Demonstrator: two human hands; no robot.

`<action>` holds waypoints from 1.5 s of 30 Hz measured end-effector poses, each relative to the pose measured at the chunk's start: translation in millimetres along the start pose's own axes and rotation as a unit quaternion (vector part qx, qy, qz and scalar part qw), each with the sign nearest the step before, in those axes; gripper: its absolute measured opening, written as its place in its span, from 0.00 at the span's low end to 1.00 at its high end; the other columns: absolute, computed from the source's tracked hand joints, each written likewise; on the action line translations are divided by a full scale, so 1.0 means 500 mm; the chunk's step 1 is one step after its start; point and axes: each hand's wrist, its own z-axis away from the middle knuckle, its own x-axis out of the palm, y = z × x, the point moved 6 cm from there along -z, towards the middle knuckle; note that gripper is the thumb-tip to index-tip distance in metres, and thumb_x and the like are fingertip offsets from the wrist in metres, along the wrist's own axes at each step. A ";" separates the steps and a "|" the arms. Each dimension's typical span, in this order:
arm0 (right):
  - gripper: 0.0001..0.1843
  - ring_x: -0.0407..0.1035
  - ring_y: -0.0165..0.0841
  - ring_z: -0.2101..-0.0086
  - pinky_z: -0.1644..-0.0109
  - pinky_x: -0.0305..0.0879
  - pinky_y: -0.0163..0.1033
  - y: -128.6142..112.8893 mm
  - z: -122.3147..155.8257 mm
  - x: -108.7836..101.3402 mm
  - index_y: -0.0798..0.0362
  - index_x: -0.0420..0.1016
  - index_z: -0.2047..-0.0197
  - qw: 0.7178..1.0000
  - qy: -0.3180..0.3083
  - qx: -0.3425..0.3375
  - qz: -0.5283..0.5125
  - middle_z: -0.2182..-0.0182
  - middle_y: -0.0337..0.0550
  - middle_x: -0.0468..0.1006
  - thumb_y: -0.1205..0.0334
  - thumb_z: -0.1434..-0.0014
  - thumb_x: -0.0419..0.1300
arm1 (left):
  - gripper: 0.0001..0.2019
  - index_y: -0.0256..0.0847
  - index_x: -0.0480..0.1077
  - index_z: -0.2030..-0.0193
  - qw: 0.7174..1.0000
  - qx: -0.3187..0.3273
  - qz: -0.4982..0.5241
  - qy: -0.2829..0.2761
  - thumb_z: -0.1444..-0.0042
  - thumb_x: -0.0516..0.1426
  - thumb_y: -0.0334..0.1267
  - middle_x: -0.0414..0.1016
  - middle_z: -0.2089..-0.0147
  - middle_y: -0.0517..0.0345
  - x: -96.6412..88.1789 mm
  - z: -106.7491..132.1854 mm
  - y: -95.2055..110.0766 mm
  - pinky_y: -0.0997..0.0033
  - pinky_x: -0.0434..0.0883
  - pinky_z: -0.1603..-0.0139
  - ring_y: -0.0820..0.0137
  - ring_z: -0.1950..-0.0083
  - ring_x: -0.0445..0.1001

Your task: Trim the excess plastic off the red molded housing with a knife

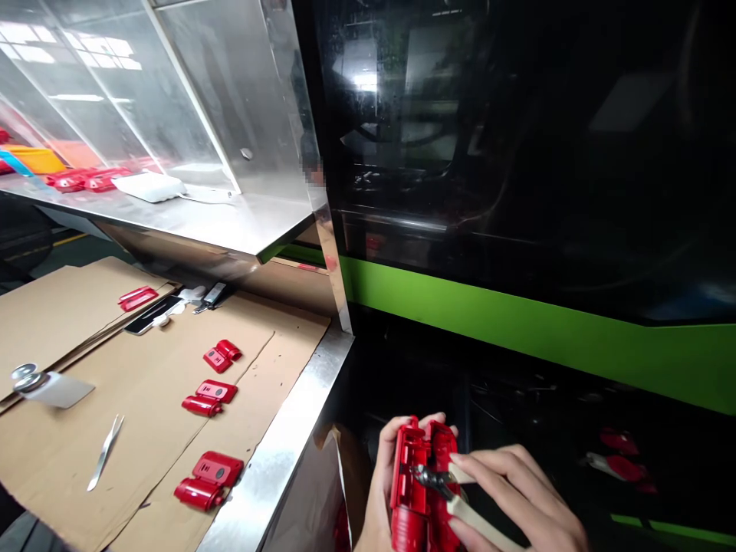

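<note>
At the lower middle of the head view, my left hand is wrapped round a red plastic housing, its hollow, ribbed inside facing up. My right hand grips a pair of cutting pliers with pale handles. The dark jaws of the pliers reach into the housing, at its middle. Whether the jaws are closed on a bit of plastic is too small to tell. Both hands are held out past the table's metal edge, in front of the dark machine.
On the cardboard-covered table lie several red plastic parts, tweezers, a phone and a metal scraper blade. A steel shelf overhangs the back, bearing a white box. A black machine with a green band stands right.
</note>
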 end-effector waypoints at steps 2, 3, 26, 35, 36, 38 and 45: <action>0.21 0.73 0.37 0.54 0.54 0.78 0.36 0.007 -0.001 -0.011 0.59 0.74 0.44 1.000 0.014 0.001 0.022 0.56 0.50 0.77 0.63 0.39 0.65 | 0.36 0.54 0.68 0.40 1.000 0.006 0.006 0.025 0.56 0.74 0.50 0.70 0.33 0.45 0.008 0.002 0.008 0.36 0.59 0.30 0.42 0.33 0.67; 0.22 0.72 0.38 0.52 0.52 0.78 0.37 0.010 -0.002 -0.018 0.60 0.74 0.43 0.999 0.017 0.003 0.034 0.54 0.51 0.77 0.61 0.38 0.65 | 0.36 0.54 0.69 0.39 0.999 0.013 0.007 0.035 0.56 0.74 0.51 0.71 0.34 0.46 0.012 0.004 0.015 0.35 0.59 0.31 0.41 0.33 0.68; 0.17 0.73 0.36 0.53 0.43 0.65 0.46 -0.095 -0.133 -0.075 0.53 0.81 0.49 0.972 -0.075 -0.193 0.115 0.53 0.37 0.83 0.69 0.29 0.51 | 0.50 0.46 0.63 0.29 0.974 -0.109 0.187 -0.060 0.48 0.46 0.79 0.75 0.42 0.42 0.102 -0.009 0.028 0.45 0.62 0.31 0.49 0.43 0.74; 0.19 0.73 0.34 0.53 0.43 0.64 0.46 -0.114 -0.126 -0.055 0.54 0.81 0.52 0.970 -0.076 -0.210 0.097 0.55 0.36 0.83 0.77 0.32 0.50 | 0.47 0.48 0.71 0.35 0.970 -0.151 0.189 -0.013 0.52 0.53 0.79 0.69 0.34 0.42 0.097 0.007 0.026 0.38 0.58 0.29 0.41 0.33 0.65; 0.19 0.73 0.35 0.53 0.43 0.63 0.46 -0.114 -0.128 -0.056 0.55 0.81 0.52 0.971 -0.076 -0.207 0.094 0.54 0.37 0.82 0.77 0.32 0.50 | 0.47 0.48 0.72 0.36 0.970 -0.155 0.189 -0.011 0.53 0.53 0.79 0.69 0.34 0.42 0.097 0.008 0.026 0.38 0.57 0.29 0.41 0.33 0.65; 0.19 0.73 0.35 0.53 0.43 0.64 0.46 -0.117 -0.132 -0.055 0.55 0.81 0.52 0.971 -0.077 -0.205 0.093 0.54 0.37 0.82 0.77 0.32 0.50 | 0.46 0.48 0.72 0.36 0.969 -0.160 0.188 -0.015 0.52 0.54 0.79 0.68 0.33 0.42 0.099 0.009 0.028 0.40 0.57 0.28 0.40 0.32 0.64; 0.18 0.73 0.35 0.53 0.43 0.64 0.45 -0.116 -0.131 -0.052 0.56 0.81 0.52 0.973 -0.081 -0.200 0.086 0.54 0.37 0.83 0.77 0.32 0.52 | 0.49 0.43 0.69 0.33 0.979 -0.135 0.145 -0.045 0.48 0.46 0.80 0.64 0.31 0.39 0.095 0.004 0.036 0.43 0.56 0.27 0.40 0.30 0.62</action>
